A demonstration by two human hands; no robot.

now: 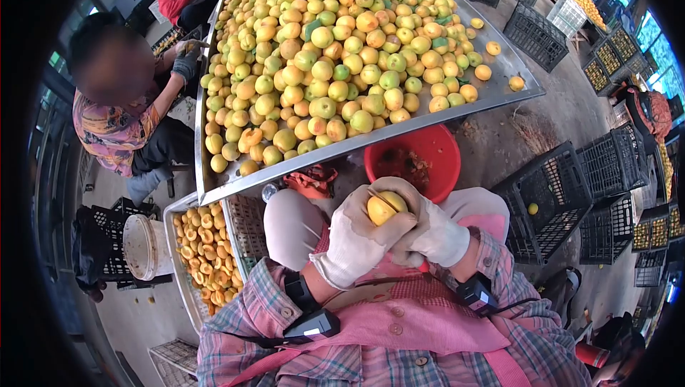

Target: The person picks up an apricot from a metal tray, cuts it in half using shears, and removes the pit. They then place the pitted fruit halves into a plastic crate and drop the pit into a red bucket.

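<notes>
Both my hands wear whitish gloves and meet above my lap. My left hand (360,240) is wrapped round a yellow apricot (386,207), which has a dark cut line across it. My right hand (432,233) is closed against the fruit's right side; a bit of red handle (424,267) shows below its fingers, and a thin blade edge seems to lie at the fruit. In front, a metal-rimmed table (371,141) bears a large heap of yellow-green apricots (321,51). A red basin (448,166) with dark scraps inside stands below the table edge, beyond my hands.
A white crate (171,233) of halved apricots stands at left, beside a white bucket (138,248). A person (118,101) in a patterned shirt sits left of the table. Black crates (549,198) stand at right, with more crates (536,33) behind.
</notes>
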